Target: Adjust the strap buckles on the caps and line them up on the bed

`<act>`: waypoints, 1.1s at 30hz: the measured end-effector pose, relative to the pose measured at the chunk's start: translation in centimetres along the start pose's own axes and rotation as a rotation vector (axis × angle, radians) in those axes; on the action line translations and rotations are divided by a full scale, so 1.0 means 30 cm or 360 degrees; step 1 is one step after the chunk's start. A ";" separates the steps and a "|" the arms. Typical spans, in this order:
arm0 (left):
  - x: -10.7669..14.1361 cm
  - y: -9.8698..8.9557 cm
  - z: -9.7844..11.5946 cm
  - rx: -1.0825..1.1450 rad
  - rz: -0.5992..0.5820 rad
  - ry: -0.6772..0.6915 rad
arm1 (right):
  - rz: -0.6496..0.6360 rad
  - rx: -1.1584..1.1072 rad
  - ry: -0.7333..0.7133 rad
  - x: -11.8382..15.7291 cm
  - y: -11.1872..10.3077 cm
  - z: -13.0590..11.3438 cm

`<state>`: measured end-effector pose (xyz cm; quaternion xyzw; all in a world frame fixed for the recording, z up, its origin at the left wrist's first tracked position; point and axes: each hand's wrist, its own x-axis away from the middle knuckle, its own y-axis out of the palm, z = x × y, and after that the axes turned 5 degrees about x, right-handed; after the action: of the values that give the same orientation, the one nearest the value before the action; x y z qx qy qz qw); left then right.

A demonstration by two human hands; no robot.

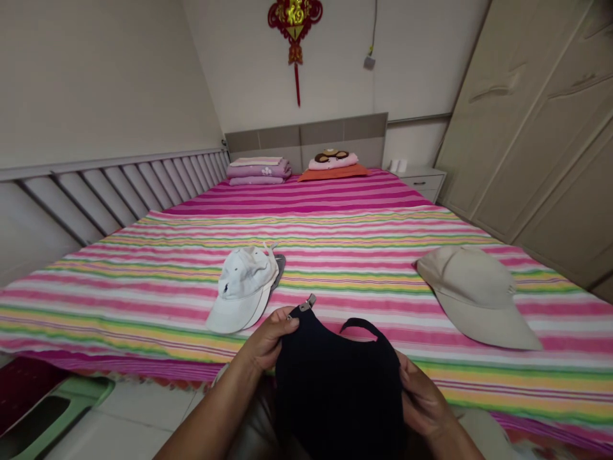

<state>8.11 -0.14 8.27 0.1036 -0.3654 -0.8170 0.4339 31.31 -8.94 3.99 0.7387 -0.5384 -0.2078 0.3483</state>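
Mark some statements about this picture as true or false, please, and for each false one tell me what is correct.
1. The left hand holds a black cap. True.
2. The right hand touches nothing. False: it holds the other side of the black cap.
3. A white cap lies on the floor. False: it lies on the striped bedspread.
4. A beige cap lies to the right of the white cap. True.
5. A red knot ornament hangs on the wall above the bed. True.

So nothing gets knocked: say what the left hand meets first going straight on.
The left hand meets the black cap it grips, by the metal clasp; past that, probably just striped bedspread, depth unclear.
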 end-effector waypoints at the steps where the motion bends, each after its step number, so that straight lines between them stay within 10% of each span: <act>1: 0.003 0.004 0.007 -0.0029 -0.0027 -0.0010 | -0.0026 0.0005 -0.0004 0.002 -0.002 -0.002; 21: 0.036 0.163 0.061 -0.0386 0.0036 0.0039 | -0.0304 0.0361 -0.0225 0.023 0.114 -0.125; 33: 0.028 0.219 0.065 -0.0553 0.0022 0.0076 | -0.0116 0.0399 -0.0296 0.031 0.213 -0.131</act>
<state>10.80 -2.16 14.30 0.0438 -0.2091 -0.8621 0.4595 30.13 -9.81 11.40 0.7729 -0.5630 -0.2191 0.1941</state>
